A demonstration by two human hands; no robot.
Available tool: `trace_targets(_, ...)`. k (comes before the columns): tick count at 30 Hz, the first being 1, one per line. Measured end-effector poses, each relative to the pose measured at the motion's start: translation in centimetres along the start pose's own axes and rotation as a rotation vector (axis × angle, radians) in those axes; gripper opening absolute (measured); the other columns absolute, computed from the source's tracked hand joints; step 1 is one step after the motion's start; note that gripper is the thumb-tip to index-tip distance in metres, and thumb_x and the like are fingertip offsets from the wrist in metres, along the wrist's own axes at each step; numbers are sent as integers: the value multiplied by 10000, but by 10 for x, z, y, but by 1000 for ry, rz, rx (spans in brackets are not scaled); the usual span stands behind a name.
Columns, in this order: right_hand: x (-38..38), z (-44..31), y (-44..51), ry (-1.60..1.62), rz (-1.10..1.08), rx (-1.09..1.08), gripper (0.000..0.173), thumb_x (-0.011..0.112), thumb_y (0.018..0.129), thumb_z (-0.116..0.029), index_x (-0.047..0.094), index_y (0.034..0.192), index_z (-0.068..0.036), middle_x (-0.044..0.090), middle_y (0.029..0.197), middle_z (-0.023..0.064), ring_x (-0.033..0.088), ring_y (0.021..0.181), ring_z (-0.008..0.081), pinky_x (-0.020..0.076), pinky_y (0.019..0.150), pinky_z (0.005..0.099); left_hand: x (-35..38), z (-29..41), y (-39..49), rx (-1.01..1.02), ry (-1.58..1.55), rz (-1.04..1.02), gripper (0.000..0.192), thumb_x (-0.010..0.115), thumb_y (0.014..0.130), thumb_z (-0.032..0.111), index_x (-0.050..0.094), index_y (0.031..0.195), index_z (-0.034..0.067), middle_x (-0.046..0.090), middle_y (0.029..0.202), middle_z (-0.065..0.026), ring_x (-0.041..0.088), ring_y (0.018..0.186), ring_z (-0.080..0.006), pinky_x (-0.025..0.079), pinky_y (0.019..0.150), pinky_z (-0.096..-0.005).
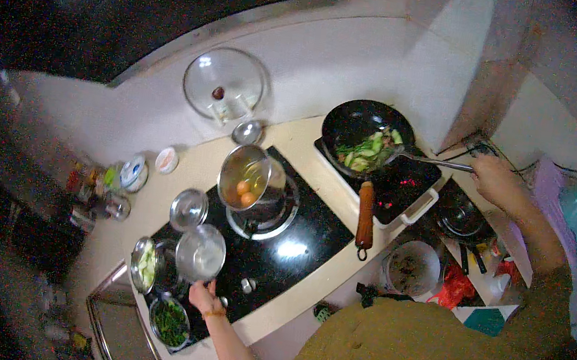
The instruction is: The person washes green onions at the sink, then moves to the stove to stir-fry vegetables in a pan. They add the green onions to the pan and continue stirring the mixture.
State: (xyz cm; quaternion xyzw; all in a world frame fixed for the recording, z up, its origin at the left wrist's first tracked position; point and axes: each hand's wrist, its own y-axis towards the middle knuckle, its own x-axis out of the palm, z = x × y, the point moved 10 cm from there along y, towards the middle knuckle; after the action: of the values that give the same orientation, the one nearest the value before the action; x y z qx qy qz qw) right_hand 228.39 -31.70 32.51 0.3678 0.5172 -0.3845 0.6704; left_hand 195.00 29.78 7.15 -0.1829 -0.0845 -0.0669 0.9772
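Observation:
My left hand grips the near rim of a steel bowl with a little whitish content. My right hand is closed around the handle of a metal spatula, whose head lies in a black wok among sliced green vegetables and bits of meat. The wok, with its wooden handle towards me, sits on an induction cooker. Left of it, a steel bowl of raw eggs rests over the gas hob. Bowls of leafy greens and pale green slices stand beside my left hand.
A glass lid leans on the back wall near a small steel bowl. Another steel bowl, a white tub and a lidded jar stand left. At right are a black pan, a bucket and a red bag.

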Motion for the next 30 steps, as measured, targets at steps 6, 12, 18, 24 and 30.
trace_targets(6,-43,19,10,-187,110,14,82,563,690,-20,624,737,9,611,774,202,613,744,364,502,646,451,14,34,-83,108,177,-263,89,531,801,70,476,738,42,512,679,-23,503,586,-109,461,502,-232)
trace_targets(12,-55,26,36,-276,-23,3,103,599,649,-33,634,740,0,632,778,177,630,776,340,510,657,447,59,-28,-143,-79,262,-454,105,561,777,11,487,706,38,527,660,-35,532,543,-121,530,507,-262)
trace_targets(18,-41,-4,50,-289,-78,-157,83,601,660,-57,630,721,-8,635,758,172,638,747,323,513,629,433,107,-92,-152,-186,203,-543,109,544,768,-9,465,697,17,503,640,-48,526,535,-128,550,498,-285)
trace_targets(24,0,-11,57,-236,-121,-183,83,585,652,-16,601,730,9,619,777,181,626,745,339,507,615,429,111,-61,-152,335,532,-394,161,584,795,45,470,888,-22,509,845,-99,518,753,-185,485,695,-308)
trace_targets(30,23,-1,84,80,-93,-13,328,555,710,-20,591,1035,-43,605,834,227,609,816,375,494,680,467,171,-68,-221,42,269,-773,382,489,907,242,390,1176,-11,468,1076,-158,516,948,-259,432,800,-346)
